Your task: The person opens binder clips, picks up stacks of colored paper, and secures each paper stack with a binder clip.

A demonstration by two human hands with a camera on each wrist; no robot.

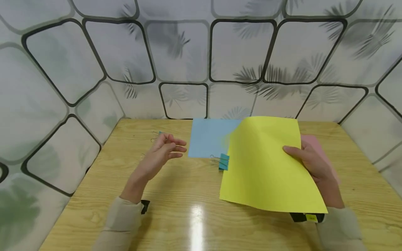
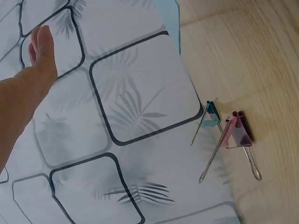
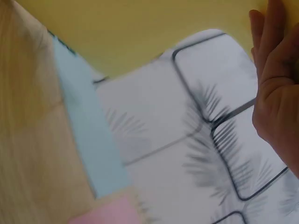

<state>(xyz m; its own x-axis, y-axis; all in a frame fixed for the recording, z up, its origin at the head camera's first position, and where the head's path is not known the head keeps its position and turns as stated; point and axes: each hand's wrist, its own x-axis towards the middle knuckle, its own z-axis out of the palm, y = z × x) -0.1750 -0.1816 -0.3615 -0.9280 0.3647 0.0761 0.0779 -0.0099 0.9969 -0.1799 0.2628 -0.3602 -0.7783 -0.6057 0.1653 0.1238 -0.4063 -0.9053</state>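
Right hand (image 1: pixel 311 162) pinches a rectangular yellow paper sheet (image 1: pixel 260 174) above the pale wooden desk (image 1: pixel 176 216); left hand (image 1: pixel 158 157), fingers loosely bent, holds nothing. A teal metal binder clip (image 1: pixel 224 162) sits at the yellow sheet's left edge; a light-blue sheet (image 1: pixel 207 137) lies behind.

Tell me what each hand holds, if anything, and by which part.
The right hand grips the yellow sheet by its right edge, thumb on top; the left hand holds nothing.
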